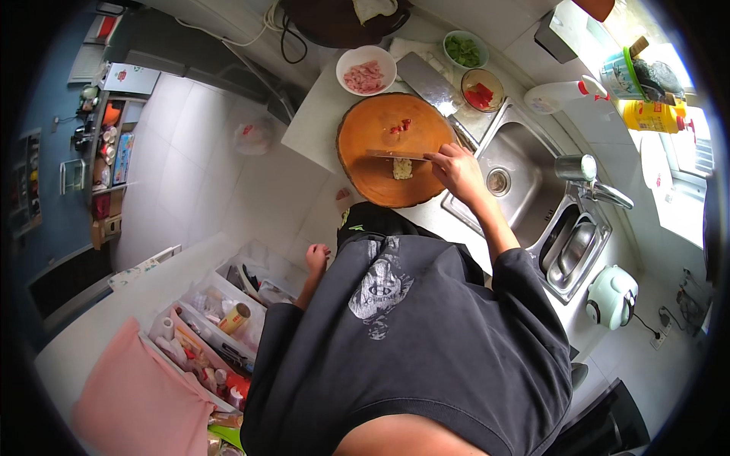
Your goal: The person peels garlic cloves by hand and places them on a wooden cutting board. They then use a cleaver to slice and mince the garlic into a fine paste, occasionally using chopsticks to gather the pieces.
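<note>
My right hand (458, 169) grips a kitchen knife (391, 154), its blade level across a round wooden cutting board (365, 178). Just below the blade lies a small pile of pale chopped food (402, 170), perhaps garlic. A few bits of chopped red pepper (397, 128) rest on the board beyond the knife. Away from the board, my left hand (317, 256) hangs by my side with its fingers curled in and nothing seen in them.
Behind the board stand a white bowl of sliced pink meat (365, 76), a wide cleaver (426, 82), a glass bowl of red pepper (479, 95) and a bowl of chopped greens (462, 50). A steel sink (532, 163) adjoins on the right. Open drawers (217, 311) are at lower left.
</note>
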A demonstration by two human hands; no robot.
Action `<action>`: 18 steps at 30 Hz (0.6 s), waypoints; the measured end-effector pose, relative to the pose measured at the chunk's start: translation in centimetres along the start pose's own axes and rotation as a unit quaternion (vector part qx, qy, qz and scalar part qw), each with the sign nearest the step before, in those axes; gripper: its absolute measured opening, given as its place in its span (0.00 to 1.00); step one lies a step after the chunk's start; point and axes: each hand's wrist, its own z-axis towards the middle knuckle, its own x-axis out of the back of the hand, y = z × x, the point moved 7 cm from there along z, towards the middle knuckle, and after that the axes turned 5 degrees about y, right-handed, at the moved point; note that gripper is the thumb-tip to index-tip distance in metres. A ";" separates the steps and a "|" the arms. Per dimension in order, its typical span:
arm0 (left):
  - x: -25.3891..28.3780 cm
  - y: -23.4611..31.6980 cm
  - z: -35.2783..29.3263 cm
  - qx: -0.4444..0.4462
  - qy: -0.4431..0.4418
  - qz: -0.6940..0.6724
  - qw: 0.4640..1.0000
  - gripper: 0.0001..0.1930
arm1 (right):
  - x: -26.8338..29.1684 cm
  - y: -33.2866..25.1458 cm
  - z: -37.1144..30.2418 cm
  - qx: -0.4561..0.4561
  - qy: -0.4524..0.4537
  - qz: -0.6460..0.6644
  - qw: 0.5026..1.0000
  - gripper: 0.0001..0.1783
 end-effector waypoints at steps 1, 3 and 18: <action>0.2 0.4 0.5 0.001 -0.009 -0.020 1.000 0.07 | -0.1 -0.2 -0.1 0.007 0.016 -0.023 1.000 0.14; 0.5 -1.0 1.9 0.009 -0.023 -0.066 0.997 0.07 | -0.6 -0.7 -0.2 0.012 0.003 -0.017 1.000 0.15; -4.2 6.6 4.0 -0.011 -0.072 -0.004 0.997 0.08 | -2.7 -1.6 -7.7 0.016 0.041 -0.020 0.999 0.35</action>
